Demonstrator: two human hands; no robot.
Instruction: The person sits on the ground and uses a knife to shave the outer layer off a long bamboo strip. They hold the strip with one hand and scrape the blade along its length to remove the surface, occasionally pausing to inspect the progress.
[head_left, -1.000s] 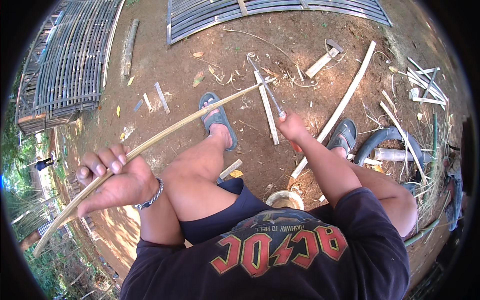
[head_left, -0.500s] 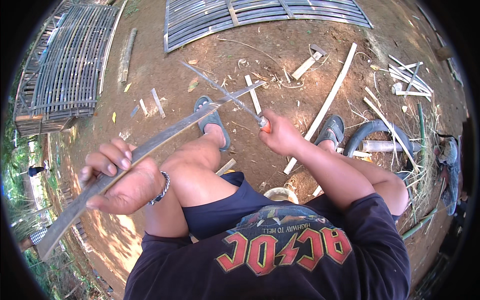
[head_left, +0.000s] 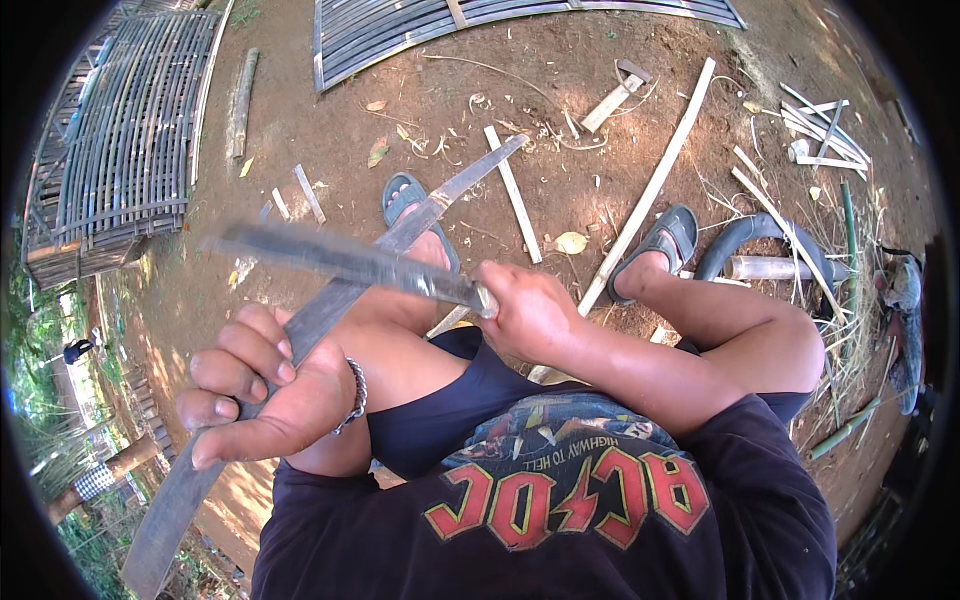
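Observation:
My left hand (head_left: 265, 385) grips a long, flat bamboo strip (head_left: 322, 315), its fingers curled over one side and the thumb along the other. The strip slants from the lower left up to a thin end above my left sandal (head_left: 402, 197). In my right hand (head_left: 525, 315), a machete (head_left: 345, 265) is held by its handle, which the fingers mostly hide. Its blade, smeared by motion, points left and crosses in front of the strip, over my left leg. Whether the blade touches the strip I cannot tell.
Slatted bamboo panels (head_left: 118, 130) stand at the left, with another panel (head_left: 400, 48) lying at the far side. A long pale pole (head_left: 655, 190) lies on the dirt near my right sandal (head_left: 668, 245). Split sticks (head_left: 825, 135) and a black tyre (head_left: 730, 235) lie at the right.
The machete has swung from pointing up and left to pointing left, with its broad face now showing. The strip has tilted more steeply, its near end moving down and right.

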